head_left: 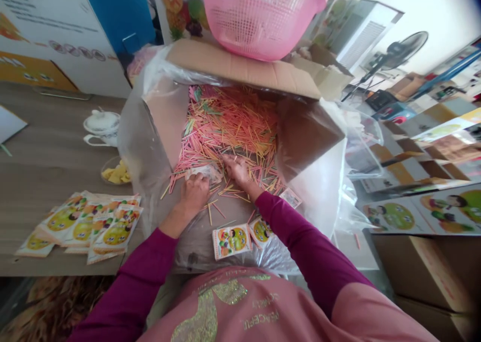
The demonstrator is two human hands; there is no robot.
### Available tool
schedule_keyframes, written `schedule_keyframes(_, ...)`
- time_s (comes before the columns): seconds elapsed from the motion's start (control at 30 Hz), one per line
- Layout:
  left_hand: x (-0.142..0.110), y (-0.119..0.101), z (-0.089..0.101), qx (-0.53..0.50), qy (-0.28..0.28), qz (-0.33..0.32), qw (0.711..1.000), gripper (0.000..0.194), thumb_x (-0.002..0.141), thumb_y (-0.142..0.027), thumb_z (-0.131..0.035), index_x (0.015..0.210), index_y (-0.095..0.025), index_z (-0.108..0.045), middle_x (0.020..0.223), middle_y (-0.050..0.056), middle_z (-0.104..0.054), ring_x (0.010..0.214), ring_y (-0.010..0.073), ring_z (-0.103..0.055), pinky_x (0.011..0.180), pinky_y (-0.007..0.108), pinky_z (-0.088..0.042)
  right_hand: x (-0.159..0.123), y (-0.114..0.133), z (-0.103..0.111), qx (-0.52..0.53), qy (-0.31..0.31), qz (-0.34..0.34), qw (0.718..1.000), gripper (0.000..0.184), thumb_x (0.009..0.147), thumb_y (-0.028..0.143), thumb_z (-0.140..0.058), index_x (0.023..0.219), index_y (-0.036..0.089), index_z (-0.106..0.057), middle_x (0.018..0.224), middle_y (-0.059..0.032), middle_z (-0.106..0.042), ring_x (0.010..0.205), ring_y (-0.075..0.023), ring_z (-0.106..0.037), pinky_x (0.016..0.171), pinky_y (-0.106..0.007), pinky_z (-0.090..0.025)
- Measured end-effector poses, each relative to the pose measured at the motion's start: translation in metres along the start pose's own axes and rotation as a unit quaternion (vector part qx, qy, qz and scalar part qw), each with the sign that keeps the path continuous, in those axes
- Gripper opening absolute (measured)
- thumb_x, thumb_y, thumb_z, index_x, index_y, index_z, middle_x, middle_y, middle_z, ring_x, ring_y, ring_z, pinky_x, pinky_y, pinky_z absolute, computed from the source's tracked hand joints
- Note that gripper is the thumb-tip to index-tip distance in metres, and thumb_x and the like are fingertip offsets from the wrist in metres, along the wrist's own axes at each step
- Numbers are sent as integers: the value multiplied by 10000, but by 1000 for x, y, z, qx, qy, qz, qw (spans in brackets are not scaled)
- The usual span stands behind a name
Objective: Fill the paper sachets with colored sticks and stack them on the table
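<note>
My left hand [196, 188] is closed on the edge of a small clear and white packet [212, 174], which lies flat among thin coloured sticks. Right beside it, my right hand [237, 169] reaches down into the sticks with its fingers bent; what they hold, if anything, is hidden. A big heap of pink, yellow and green sticks [233, 119] fills the open, plastic-lined cardboard box [244, 69]. Loose sticks lie scattered around both hands. Nearer my body are two printed packets, one whole packet [232, 242] and another packet [260, 232] partly under my right sleeve.
A pile of printed packets [80, 227] lies on the table at left, near a bowl of yellow pieces [115, 173] and a lidded white cup [101, 126]. A pink basket [263, 19] stands behind the box. Cartons [421, 207] and a fan [406, 51] are at right.
</note>
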State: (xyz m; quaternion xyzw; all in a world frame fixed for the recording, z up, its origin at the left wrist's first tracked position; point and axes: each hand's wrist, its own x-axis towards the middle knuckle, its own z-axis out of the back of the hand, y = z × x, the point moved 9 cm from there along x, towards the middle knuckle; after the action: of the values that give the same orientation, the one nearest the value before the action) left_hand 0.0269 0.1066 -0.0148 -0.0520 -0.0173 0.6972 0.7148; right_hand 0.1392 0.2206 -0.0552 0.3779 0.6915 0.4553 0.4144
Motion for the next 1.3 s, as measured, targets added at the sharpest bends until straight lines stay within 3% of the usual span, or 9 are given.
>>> schedule_keyframes(0.13, 0, 10, 0, -28, -34, 2, 999, 262, 989, -144, -550, 999, -144, -812, 1120, 199, -778, 1127, 353, -714, 904, 428, -536, 5, 5, -6, 62, 16, -55, 996, 447, 826, 626, -798, 773, 234, -592, 481, 135, -312, 405, -61, -162, 399, -220, -135)
schedule_keyframes(0.27, 2, 27, 1, -99, -105, 23, 989, 194, 944, -154, -626, 815, -195, -764, 982, 149, -772, 1045, 327, -697, 932, 431, -527, 1, 7, -4, 178, -11, -71, 981, 233, 768, 338, -778, 841, 232, -584, 541, 122, -435, 419, -57, -264, 414, -188, -223)
schedule_keyframes(0.4, 0, 30, -1, -110, -135, 17, 985, 190, 935, -173, -653, 769, -214, -735, 919, 119, -753, 1026, 310, -679, 933, 417, -509, -3, 7, -1, 209, -45, -76, 974, 277, 694, 97, -753, 826, 225, -546, 549, 128, -437, 451, -53, -352, 425, -162, -239)
schedule_keyframes(0.53, -4, 24, -4, -112, -115, 5, 987, 234, 963, -182, -613, 783, -217, -756, 931, 118, -750, 1004, 285, -678, 908, 397, -499, -5, 7, -4, 209, -54, -89, 972, 313, 892, 236, -775, 794, 227, -478, 591, 108, -478, 433, -33, -305, 398, -158, -186)
schedule_keyframes(0.6, -8, 23, -2, -127, -116, 6, 985, 247, 970, -193, -614, 781, -218, -771, 918, 116, -748, 989, 280, -679, 906, 396, -502, -7, 9, -7, 205, -47, -94, 973, 389, 949, 329, -775, 782, 240, -435, 562, 127, -410, 416, -35, -227, 385, -166, -169)
schedule_keyframes(0.8, -20, 38, 11, -292, -207, 29, 933, 200, 975, -296, -694, 835, -238, -825, 854, 71, -771, 868, 239, -687, 880, 386, -529, -19, 37, -20, 232, -31, -10, 972, 463, 898, 284, -826, 790, 266, -376, 516, 163, -211, 419, -60, -119, 380, -182, -176)
schedule_keyframes(1.03, -23, 41, 9, -491, -253, 29, 833, 242, 885, -455, -818, 776, -239, -828, 771, 36, -773, 714, 186, -666, 731, 327, -536, -44, 73, -49, 215, 12, 72, 974, 387, 1005, 542, -753, 881, 253, -526, 534, 155, -217, 399, -59, -189, 390, -183, -237)
schedule_keyframes(1.17, -25, 40, 10, -507, -261, 38, 821, 264, 865, -486, -833, 779, -237, -845, 757, 39, -762, 720, 187, -668, 714, 321, -530, -46, 70, -51, 186, -3, 54, 981, 427, 1050, 661, -652, 960, 253, -567, 541, 145, -255, 391, -66, -262, 393, -191, -266)
schedule_keyframes(1.3, -23, 36, 10, -516, -242, 27, 821, 200, 860, -429, -832, 798, -241, -859, 793, 49, -783, 755, 197, -690, 732, 329, -534, -43, 69, -48, 191, -11, 71, 979, 404, 1063, 640, -638, 965, 255, -568, 538, 138, -292, 397, -70, -320, 399, -193, -278)
